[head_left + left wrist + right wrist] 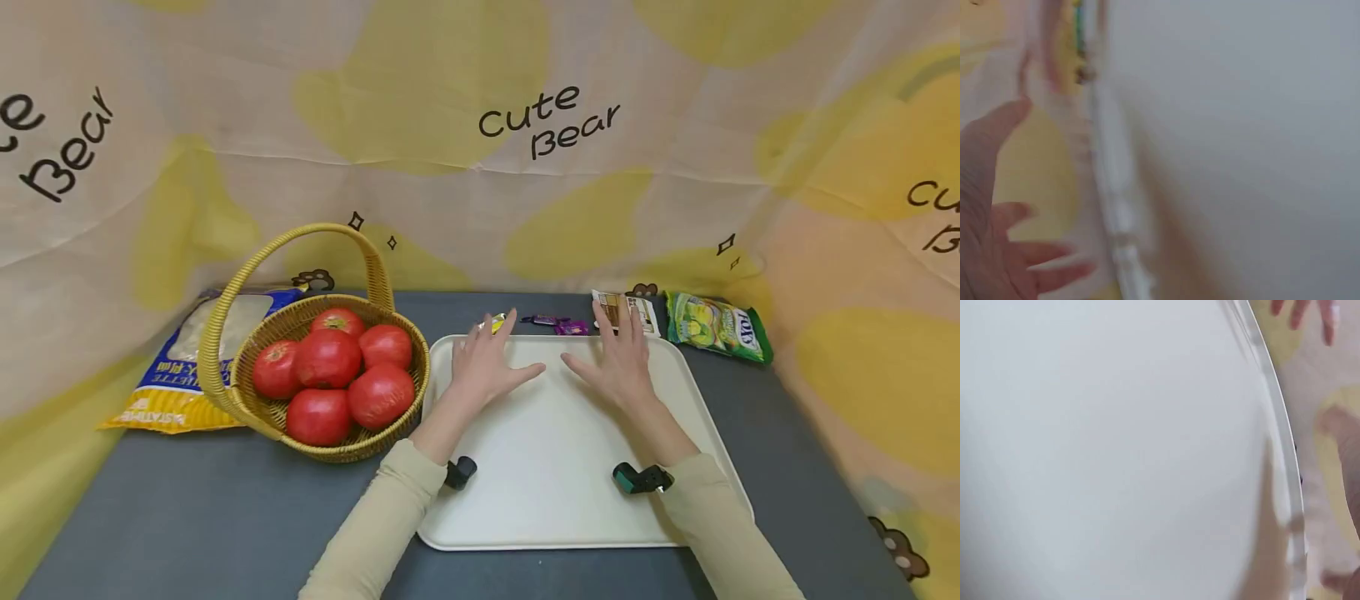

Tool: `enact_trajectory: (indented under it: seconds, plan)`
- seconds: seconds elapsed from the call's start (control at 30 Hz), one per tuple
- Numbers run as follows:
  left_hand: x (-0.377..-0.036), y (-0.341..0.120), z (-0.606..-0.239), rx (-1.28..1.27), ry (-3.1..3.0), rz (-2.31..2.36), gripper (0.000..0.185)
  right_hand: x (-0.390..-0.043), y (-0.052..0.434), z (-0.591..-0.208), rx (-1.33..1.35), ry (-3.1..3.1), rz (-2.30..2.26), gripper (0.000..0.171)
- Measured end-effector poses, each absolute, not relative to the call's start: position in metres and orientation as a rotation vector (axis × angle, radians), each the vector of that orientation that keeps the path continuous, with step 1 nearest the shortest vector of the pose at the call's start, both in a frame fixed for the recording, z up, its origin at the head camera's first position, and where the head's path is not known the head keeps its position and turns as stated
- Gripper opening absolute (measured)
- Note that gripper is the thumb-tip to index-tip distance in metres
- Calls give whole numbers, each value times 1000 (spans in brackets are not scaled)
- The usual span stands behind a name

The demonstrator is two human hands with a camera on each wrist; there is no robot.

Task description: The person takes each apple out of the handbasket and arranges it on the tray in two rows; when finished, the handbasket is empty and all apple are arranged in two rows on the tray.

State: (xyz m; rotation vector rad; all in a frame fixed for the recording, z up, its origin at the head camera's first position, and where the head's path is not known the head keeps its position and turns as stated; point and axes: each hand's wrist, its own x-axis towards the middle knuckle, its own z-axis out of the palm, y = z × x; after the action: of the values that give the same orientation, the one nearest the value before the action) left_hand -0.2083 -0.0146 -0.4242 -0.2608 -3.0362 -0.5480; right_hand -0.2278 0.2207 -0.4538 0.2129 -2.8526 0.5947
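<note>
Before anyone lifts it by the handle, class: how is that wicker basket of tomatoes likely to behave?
The basket probably feels heavy, since six large tomatoes fill it. They are piled loosely, so tilting may roll one out. The single arched handle suggests it could swing when lifted.

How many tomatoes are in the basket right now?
6 tomatoes show in the wicker basket: back top, back right, centre, left, front right, front. More may lie hidden underneath.
</note>
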Motion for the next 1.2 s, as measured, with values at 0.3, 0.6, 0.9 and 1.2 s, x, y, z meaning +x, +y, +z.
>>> enact_trajectory:
  seconds: [0.3,0.6,0.9,1.2]
  plan:
    - [-126,-104,-351,-632,-2100,-769,37,-213,181,-446,553,-2780,1093,56]
    - [-88,-218,-325,-181,-1754,-829,52,-205,130,-429,802,-2740,1371,44]
    - [-70,-260,-372,163,-2214,-1392,64,-196,64,-389,1216,-2732,1417,46]
    - [-65,-278,-391,86,-2586,-1293,50,-198,18,-368,1618,-2746,1160,51]
